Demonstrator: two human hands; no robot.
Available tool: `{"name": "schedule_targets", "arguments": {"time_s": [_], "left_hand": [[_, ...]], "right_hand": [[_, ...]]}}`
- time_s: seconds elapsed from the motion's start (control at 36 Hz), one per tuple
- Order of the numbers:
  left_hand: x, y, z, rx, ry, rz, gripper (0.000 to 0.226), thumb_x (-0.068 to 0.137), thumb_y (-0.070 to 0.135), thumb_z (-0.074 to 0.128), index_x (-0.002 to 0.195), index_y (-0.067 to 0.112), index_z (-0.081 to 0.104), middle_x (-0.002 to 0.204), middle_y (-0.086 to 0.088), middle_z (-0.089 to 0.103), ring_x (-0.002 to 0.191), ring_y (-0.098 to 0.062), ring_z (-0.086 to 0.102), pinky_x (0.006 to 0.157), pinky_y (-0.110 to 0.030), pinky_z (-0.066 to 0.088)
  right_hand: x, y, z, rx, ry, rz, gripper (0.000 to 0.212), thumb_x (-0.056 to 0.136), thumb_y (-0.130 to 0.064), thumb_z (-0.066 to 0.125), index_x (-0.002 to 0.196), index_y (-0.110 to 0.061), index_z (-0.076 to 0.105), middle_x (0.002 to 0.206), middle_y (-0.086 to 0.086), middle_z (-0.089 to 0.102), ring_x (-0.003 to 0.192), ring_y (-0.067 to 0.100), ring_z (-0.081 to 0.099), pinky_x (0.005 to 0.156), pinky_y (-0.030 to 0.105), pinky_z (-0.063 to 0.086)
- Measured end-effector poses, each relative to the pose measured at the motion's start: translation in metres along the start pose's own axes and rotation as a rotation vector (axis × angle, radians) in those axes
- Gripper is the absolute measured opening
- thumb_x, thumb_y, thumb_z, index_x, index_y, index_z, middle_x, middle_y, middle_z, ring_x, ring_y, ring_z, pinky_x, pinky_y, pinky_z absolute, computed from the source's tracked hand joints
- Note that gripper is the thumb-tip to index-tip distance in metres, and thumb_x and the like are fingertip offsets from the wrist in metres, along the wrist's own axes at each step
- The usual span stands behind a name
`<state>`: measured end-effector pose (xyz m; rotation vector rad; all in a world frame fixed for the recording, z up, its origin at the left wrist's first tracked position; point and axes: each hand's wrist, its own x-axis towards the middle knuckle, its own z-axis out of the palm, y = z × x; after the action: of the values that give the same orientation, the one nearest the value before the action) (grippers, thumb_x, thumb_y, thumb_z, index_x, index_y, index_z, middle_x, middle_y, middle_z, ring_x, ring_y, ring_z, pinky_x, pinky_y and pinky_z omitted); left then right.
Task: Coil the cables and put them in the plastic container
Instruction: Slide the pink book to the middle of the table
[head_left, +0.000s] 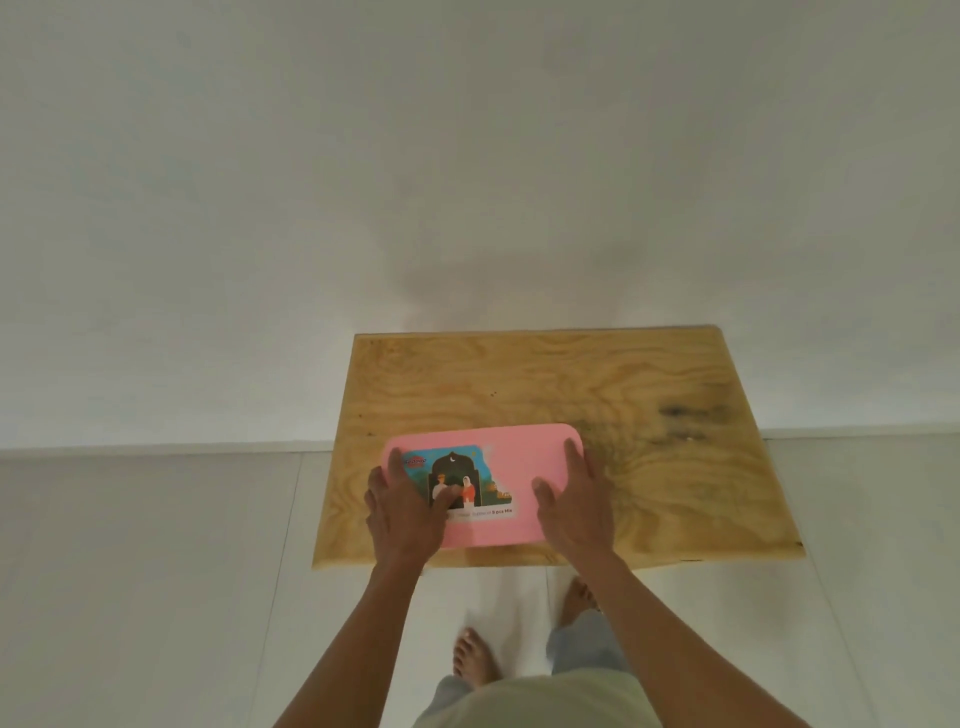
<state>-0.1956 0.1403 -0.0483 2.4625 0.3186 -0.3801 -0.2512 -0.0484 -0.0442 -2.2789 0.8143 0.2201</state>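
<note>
A pink plastic container (519, 462) with its lid on sits on the near left part of a plywood table (649, 395). A colourful printed label covers the lid's left half. My left hand (405, 512) lies flat on the left end of the lid, fingers straight and spread over the label. My right hand (571, 499) presses flat on the right end of the lid, fingers reaching the far right corner. No cable is visible; the inside of the container is hidden by the lid.
The table stands against a plain white wall (467, 182). White floor (156, 571) lies to the left and below. My bare feet (475, 657) stand just in front of the table's near edge. A dark smudge (691, 413) marks the wood at the right.
</note>
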Motion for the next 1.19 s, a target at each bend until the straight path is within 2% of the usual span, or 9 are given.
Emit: {"name": "schedule_targets", "arguments": {"time_s": [0.25,0.33,0.39,0.47,0.56,0.61,0.72,1.03,1.19], "left_hand": [[0.006,-0.003,0.007,0.024,-0.019,0.015,0.094,0.078,0.050,0.075,0.149,0.017,0.023,0.142,-0.015,0.036,0.126,-0.038,0.040,0.098,-0.059,0.043],[0.007,-0.008,0.009,0.043,-0.016,0.056,0.095,0.079,0.053,0.074,0.150,0.017,0.021,0.151,-0.016,0.028,0.134,-0.039,0.034,0.101,-0.061,0.042],[0.010,-0.013,0.009,0.115,0.007,0.128,0.098,0.080,0.056,0.070,0.152,0.016,0.018,0.161,-0.016,0.015,0.146,-0.039,0.019,0.111,-0.060,0.034],[0.015,-0.017,0.008,0.256,-0.005,0.266,0.098,0.085,0.062,0.057,0.158,0.018,0.008,0.168,-0.008,-0.003,0.154,-0.031,-0.008,0.120,-0.057,0.009],[0.020,-0.020,0.013,0.361,-0.018,0.367,0.092,0.089,0.066,0.035,0.159,0.017,0.002,0.168,-0.006,-0.007,0.154,-0.026,-0.014,0.122,-0.058,0.003],[0.020,-0.023,0.018,0.380,0.004,0.384,0.090,0.090,0.067,0.027,0.159,0.016,0.000,0.168,-0.007,-0.006,0.154,-0.025,-0.012,0.122,-0.058,0.005],[0.020,-0.029,0.026,0.397,0.068,0.417,0.089,0.092,0.070,0.024,0.159,0.015,0.004,0.168,-0.011,0.000,0.155,-0.028,-0.004,0.123,-0.054,0.011],[0.022,-0.030,0.033,0.362,0.141,0.416,0.093,0.092,0.071,0.037,0.159,0.012,0.013,0.167,-0.013,0.010,0.155,-0.027,0.005,0.116,-0.045,0.030],[0.019,-0.028,0.033,0.319,0.188,0.379,0.089,0.087,0.072,0.045,0.156,0.018,0.027,0.166,-0.012,0.019,0.154,-0.028,0.012,0.109,-0.048,0.038]], "right_hand": [[0.005,0.007,0.003,-0.067,-0.009,-0.014,0.070,0.099,-0.040,0.049,0.157,-0.024,0.012,0.163,0.008,0.015,0.147,0.032,0.022,0.113,0.045,0.032],[0.004,0.008,0.006,-0.131,0.012,-0.040,0.073,0.096,-0.041,0.047,0.156,-0.022,0.011,0.161,0.010,0.017,0.145,0.033,0.024,0.112,0.047,0.034],[0.004,0.007,0.009,-0.219,0.060,-0.096,0.076,0.092,-0.041,0.047,0.156,-0.020,0.013,0.161,0.011,0.014,0.146,0.035,0.021,0.113,0.048,0.033],[0.009,0.005,0.014,-0.301,0.073,-0.211,0.077,0.088,-0.043,0.041,0.157,-0.022,0.015,0.166,0.007,0.006,0.151,0.032,0.008,0.119,0.051,0.025],[0.015,0.008,0.022,-0.359,0.082,-0.267,0.072,0.094,-0.049,0.035,0.157,-0.023,0.013,0.166,0.006,0.003,0.153,0.028,0.001,0.119,0.054,0.022],[0.017,0.012,0.028,-0.376,0.108,-0.282,0.071,0.096,-0.051,0.034,0.157,-0.021,0.014,0.166,0.008,0.006,0.153,0.029,0.002,0.118,0.054,0.025],[0.020,0.018,0.034,-0.385,0.174,-0.318,0.071,0.095,-0.052,0.038,0.155,-0.018,0.024,0.164,0.011,0.016,0.152,0.033,0.011,0.114,0.051,0.034],[0.025,0.026,0.047,-0.349,0.354,-0.373,0.071,0.092,-0.052,0.047,0.152,-0.015,0.036,0.160,0.012,0.029,0.148,0.037,0.025,0.113,0.048,0.036],[0.024,0.028,0.050,-0.323,0.366,-0.359,0.070,0.091,-0.055,0.048,0.150,-0.018,0.039,0.160,0.011,0.031,0.148,0.036,0.025,0.111,0.050,0.038]]}}
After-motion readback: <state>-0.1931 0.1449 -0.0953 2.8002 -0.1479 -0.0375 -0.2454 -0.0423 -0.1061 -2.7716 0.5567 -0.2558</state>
